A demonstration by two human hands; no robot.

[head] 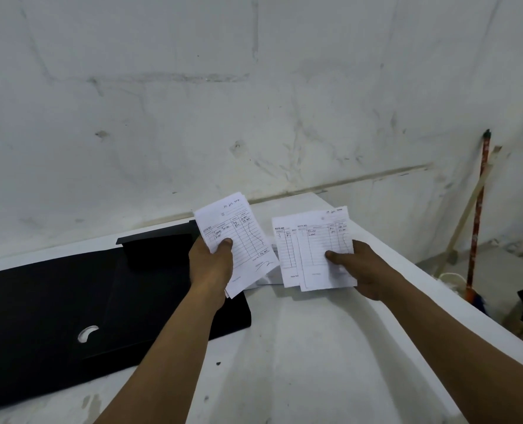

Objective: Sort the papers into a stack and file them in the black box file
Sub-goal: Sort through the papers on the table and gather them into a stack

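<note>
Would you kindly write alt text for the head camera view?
Two bare hands each hold printed receipt slips above a white table: the left hand grips one small bundle, the right hand a fanned few. An open black box file lies at left.

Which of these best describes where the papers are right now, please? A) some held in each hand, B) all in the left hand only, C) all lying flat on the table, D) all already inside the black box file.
A: the left hand grips one bundle of papers, and the right hand holds other slips, beside the open black box file.
</note>
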